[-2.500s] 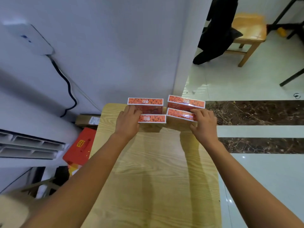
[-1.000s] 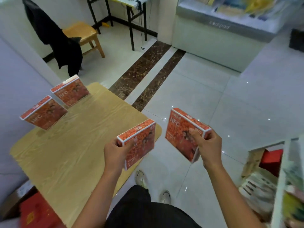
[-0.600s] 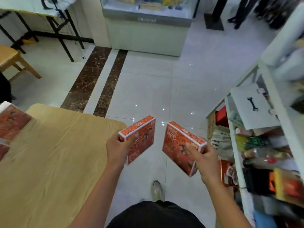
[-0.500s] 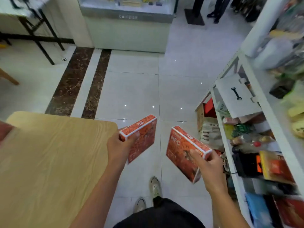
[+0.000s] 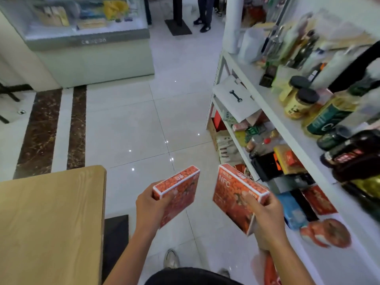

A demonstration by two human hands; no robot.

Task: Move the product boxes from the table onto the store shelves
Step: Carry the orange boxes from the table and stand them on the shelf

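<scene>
Though glossy, floor (image 5: 127, 124) between table (image 5: 51, 219), shelves (image 5: 275, 118).

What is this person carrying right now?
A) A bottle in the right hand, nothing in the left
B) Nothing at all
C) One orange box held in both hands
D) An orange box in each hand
D: the left hand grips the left box and the right hand grips the right box, both boxes held above the floor beside the shelves.
</scene>
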